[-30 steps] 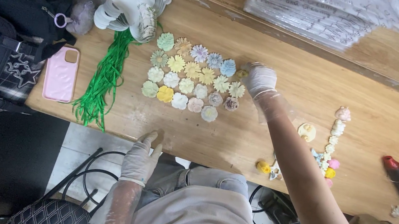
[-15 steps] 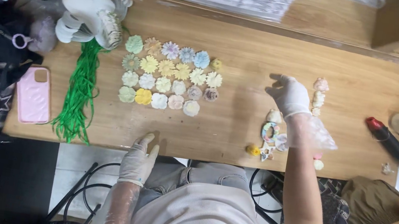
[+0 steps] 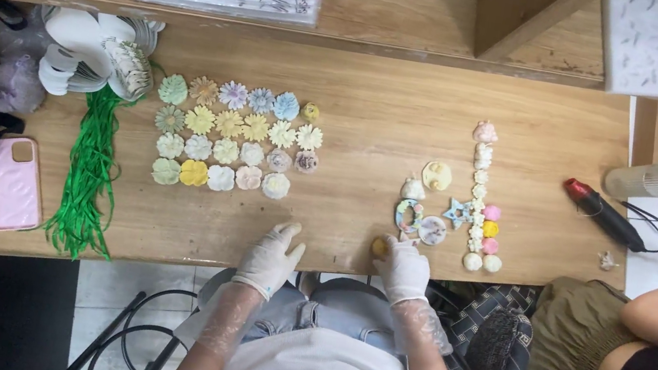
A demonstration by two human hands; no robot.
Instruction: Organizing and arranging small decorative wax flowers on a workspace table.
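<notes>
The right hand [image 3: 404, 269], in a white glove, rests at the near edge of the table [image 3: 374, 122] with its fingers curled over a small yellow piece [image 3: 379, 247]; only a rounded bit of it shows at the thumb side, so neither its long axis nor which way it points can be told. The left hand [image 3: 271, 258], also gloved, lies flat and open on the table edge, fingers spread and pointing away from the person, holding nothing.

Just beyond the right hand sits a cluster of small pale charms [image 3: 421, 217], and beside it a column of little beads [image 3: 480, 200] runs away from the person. Farther left, pastel flower pieces [image 3: 233, 136] lie in neat rows. A bundle of green ribbon [image 3: 87, 182] lies lengthwise toward the near edge, with a pink phone [image 3: 12, 183] beside it.
</notes>
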